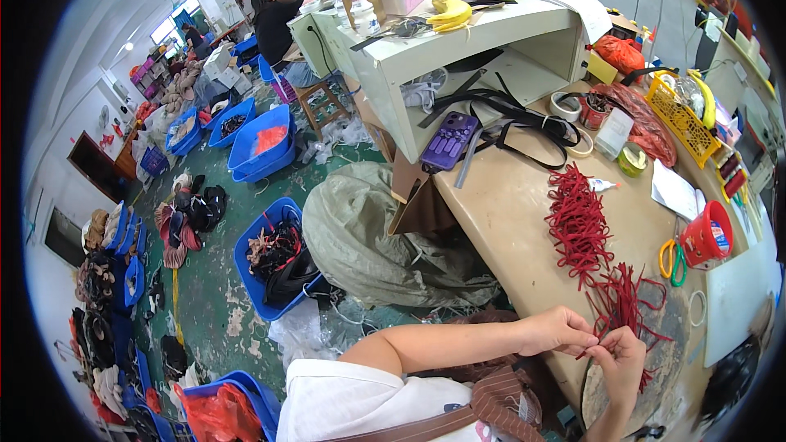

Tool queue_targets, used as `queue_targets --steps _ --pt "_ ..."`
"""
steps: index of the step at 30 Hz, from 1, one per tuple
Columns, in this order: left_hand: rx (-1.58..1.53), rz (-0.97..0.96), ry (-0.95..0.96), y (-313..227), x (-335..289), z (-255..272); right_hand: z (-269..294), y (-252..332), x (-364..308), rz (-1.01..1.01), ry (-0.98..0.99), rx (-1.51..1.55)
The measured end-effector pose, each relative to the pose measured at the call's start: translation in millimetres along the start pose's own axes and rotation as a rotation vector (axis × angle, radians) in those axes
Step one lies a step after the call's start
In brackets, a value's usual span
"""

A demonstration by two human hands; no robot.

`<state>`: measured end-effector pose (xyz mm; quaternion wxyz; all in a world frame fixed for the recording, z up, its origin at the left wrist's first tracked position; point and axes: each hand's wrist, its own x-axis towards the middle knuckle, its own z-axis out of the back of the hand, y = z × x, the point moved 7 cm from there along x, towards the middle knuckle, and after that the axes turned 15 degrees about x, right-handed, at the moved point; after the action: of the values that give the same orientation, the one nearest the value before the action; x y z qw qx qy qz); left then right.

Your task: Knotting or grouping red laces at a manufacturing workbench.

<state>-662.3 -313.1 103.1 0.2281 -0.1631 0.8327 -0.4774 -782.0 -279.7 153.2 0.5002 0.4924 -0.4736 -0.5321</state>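
Observation:
Both of my hands meet over the near end of the tan worktable (508, 225). My left hand (563, 331) pinches a thin red cord (586, 351), fingertips closed. Close against it, my right hand (620, 362) also has its fingers closed on the cord. Just beyond them a loose bunch of red cords (621, 301) spreads over a worn round board (667, 336). Farther up the table lies a bigger heap of short red cords (578, 225), many of them looped or knotted. What exactly sits between the fingertips is partly hidden.
Scissors with orange and green handles (673, 263) lie beside a red bucket (706, 235). A purple phone (451, 141) and black straps (524, 119) are farther back, below a pale shelf unit (458, 41). Left of the table are a sack (360, 237) and blue bins (270, 311).

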Motion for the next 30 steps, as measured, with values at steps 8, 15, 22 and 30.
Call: queue_targets --steps 8,15,22,30 --pt "-0.013 0.008 -0.001 2.6 6.7 -0.9 -4.7 24.5 -5.2 0.291 0.022 -0.295" --pt "-0.284 -0.031 0.009 4.6 -7.8 0.1 -21.6 26.7 9.9 0.107 0.140 -0.284" --pt "-0.394 -0.339 -0.241 -14.9 -66.4 25.8 -71.4 42.6 39.1 0.196 0.219 -0.125" --pt "-0.317 -0.666 -0.596 -20.4 -157.1 60.3 -164.7 60.8 37.5 0.261 0.603 -0.232"
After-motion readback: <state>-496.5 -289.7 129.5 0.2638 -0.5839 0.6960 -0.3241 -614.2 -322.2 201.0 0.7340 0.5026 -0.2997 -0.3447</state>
